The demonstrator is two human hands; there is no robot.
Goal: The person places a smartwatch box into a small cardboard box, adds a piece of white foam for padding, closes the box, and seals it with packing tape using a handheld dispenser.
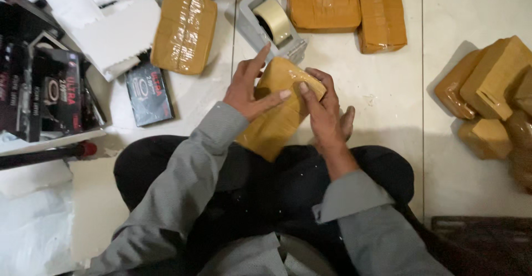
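Left hand (247, 90) and right hand (323, 110) both clasp the parcel (275, 118) propped over the lap, thumbs pressed on its top face; taped wrap looks slick, contents apparently stiff and light, best gripped along the edges.

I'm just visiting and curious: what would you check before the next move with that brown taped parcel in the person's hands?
1. Both hands on the brown paper-wrapped parcel: ok; left hand and right hand press it.
2. Parcel steadied on the lap: ok.
3. Tape lying flat under the thumbs: cannot tell.
4. Grey tape dispenser close ahead: ok.
5. Finished brown parcels set apart on the white tiled floor: ok.
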